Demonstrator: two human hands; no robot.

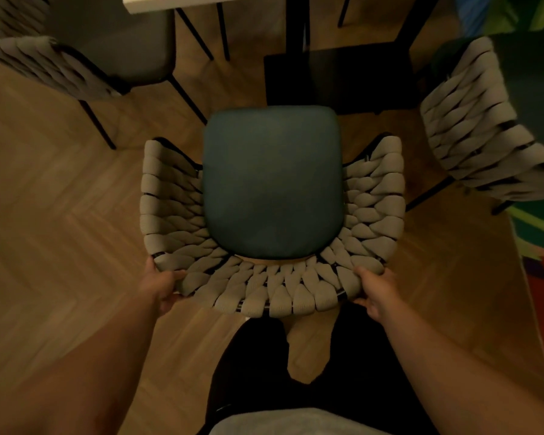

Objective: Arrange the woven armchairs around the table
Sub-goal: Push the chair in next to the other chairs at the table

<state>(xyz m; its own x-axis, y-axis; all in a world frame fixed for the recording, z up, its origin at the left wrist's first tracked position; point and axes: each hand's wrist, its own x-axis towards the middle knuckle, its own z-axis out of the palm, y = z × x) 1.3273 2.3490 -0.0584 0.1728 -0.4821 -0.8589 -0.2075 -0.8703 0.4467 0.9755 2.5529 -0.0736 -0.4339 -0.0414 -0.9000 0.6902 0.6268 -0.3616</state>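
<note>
Head view, looking steeply down. Out on the left, the left armchair point(44, 67): pale rope weave, grey seat, black legs on the herringbone wood floor point(60, 199), seat close to the corner of the pale table top point(170, 1) at the upper edge.

Moving inward, left hand point(161, 287) clamped on the rear left curve of the centre armchair point(264, 290). Thumb over the top of the weave, fingers curled under the outer rim, firmly closed around it.

Dead centre, that chair's teal seat cushion point(270, 183), wrapped on three sides by the woven back and arms. Open front facing the dark table base point(336, 76), just short of it. Legs hidden beneath the seat, so on the floor or lifted: cannot tell. Below the chair back, dark trousers point(255, 372), close behind it.

Over to the right hand point(377, 293), mirroring the left. Thumb on top of the weave at the rear right curve, fingers wrapped beneath, tight hold on the rim.

Further right, the right armchair point(471, 120), woven back turned toward the centre chair, near but apart. At the far right edge, a brightly coloured rug point(540, 246) beside that chair's legs.
</note>
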